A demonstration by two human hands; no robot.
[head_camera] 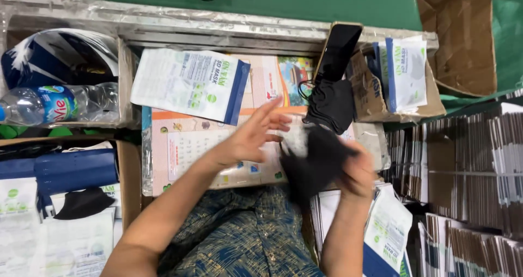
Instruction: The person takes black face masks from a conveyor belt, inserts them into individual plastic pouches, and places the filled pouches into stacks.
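Observation:
My right hand [357,171] grips a bunch of black face masks [316,160] over the work board. Beside it, my left hand [253,138] is spread with fingers apart, its fingertips touching the top of the same masks. A further pile of black masks [330,104] lies just behind, under a dark phone [339,49] that leans upright. A white and blue mask pouch [188,83] rests flat on the printed board [185,146] to the left of my hands.
A plastic water bottle [52,104] lies at the far left. Cardboard boxes hold more pouches at the left [65,211] and upper right [403,72]. Stacks of flat cartons [468,168] fill the right side. Loose pouches [387,230] lie by my right forearm.

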